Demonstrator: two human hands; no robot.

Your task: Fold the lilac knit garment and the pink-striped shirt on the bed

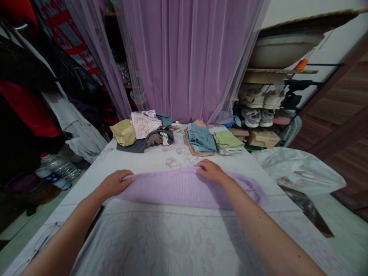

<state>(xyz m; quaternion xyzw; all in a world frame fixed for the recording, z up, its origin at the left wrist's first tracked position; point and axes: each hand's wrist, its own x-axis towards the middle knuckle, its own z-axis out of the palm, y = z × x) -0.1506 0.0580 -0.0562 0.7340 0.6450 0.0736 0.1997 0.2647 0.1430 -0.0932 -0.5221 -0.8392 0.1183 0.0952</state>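
I see a lilac ribbed garment point(169, 189), white tabletop cover point(161, 237) with mauve flowers, lime-green cloth point(228, 138), pink-striped fabric point(143, 128), purple curtain point(195, 61)

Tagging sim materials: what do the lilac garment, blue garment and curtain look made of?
Lilac garment: matte ribbed knit, by its fine parallel ridges; fibre can't be told.
Blue garment: probably denim, matte, from its faded, uneven blue.
Curtain: likely a thin synthetic sheer with slight sheen; its edges let things behind show through.

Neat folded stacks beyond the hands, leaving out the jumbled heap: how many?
2: the denim-topped stack beyond the right hand, and the green-topped stack just to its right. No others show.
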